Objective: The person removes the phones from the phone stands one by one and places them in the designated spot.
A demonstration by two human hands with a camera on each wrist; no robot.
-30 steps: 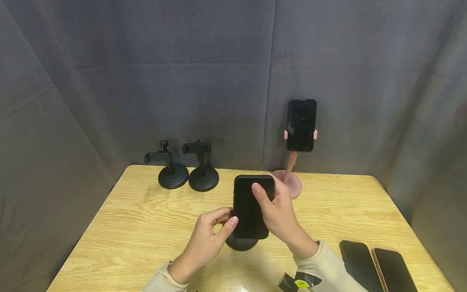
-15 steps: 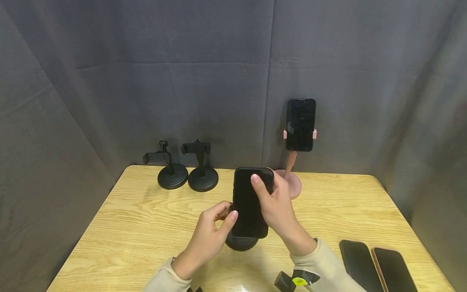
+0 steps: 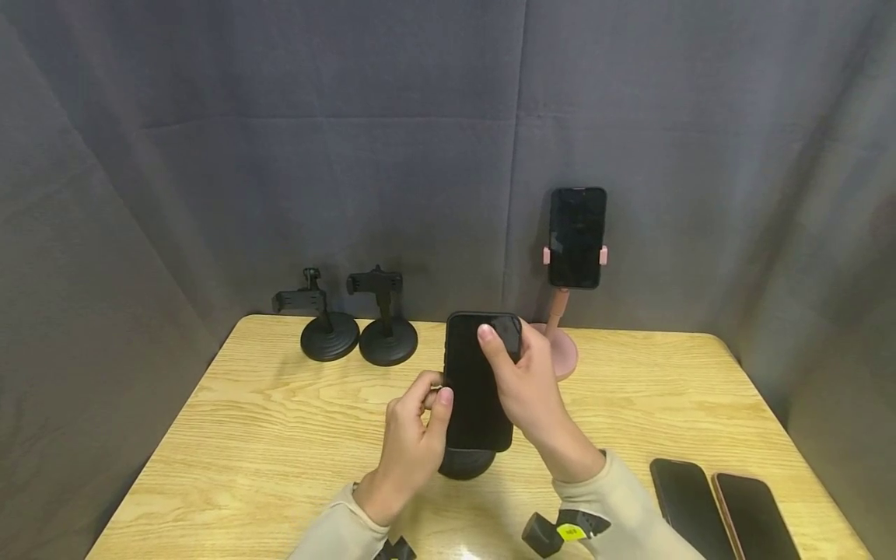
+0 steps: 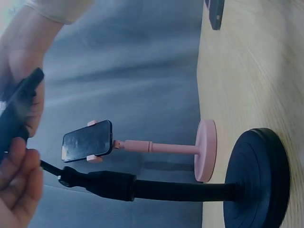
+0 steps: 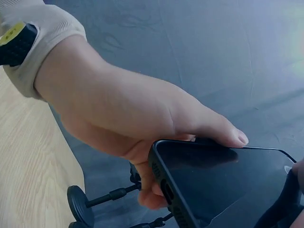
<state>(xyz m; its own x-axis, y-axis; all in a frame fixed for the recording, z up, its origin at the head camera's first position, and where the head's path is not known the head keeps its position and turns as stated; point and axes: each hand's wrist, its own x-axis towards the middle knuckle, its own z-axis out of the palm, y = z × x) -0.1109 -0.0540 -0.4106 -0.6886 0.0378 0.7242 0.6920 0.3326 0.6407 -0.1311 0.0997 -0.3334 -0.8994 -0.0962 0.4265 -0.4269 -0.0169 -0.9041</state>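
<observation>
Upright in front of me stands a black smartphone (image 3: 476,389), above the round base (image 3: 467,464) of a black phone stand. My right hand (image 3: 535,393) grips the phone's upper right side, its thumb lying across the screen. At the lower left edge, my left hand (image 3: 409,435) has its thumb on the phone's side and its fingers curled behind, around the stand's clamp, which is mostly hidden. In the left wrist view, the stand's post (image 4: 175,190) runs from the base up to the phone (image 4: 19,111). The right wrist view shows the phone's screen (image 5: 218,175) close up.
Two black phone stands (image 3: 330,334) (image 3: 387,342) stand at the back left. A pink stand (image 3: 558,311) at the back right holds another phone (image 3: 577,237). Two more phones (image 3: 689,505) (image 3: 756,517) lie at the front right. A grey curtain (image 3: 420,155) surrounds the wooden table (image 3: 266,451).
The phone has risen slightly in the head view, with both hands on it. My left hand has moved up a little and its wrist has turned more upright.
</observation>
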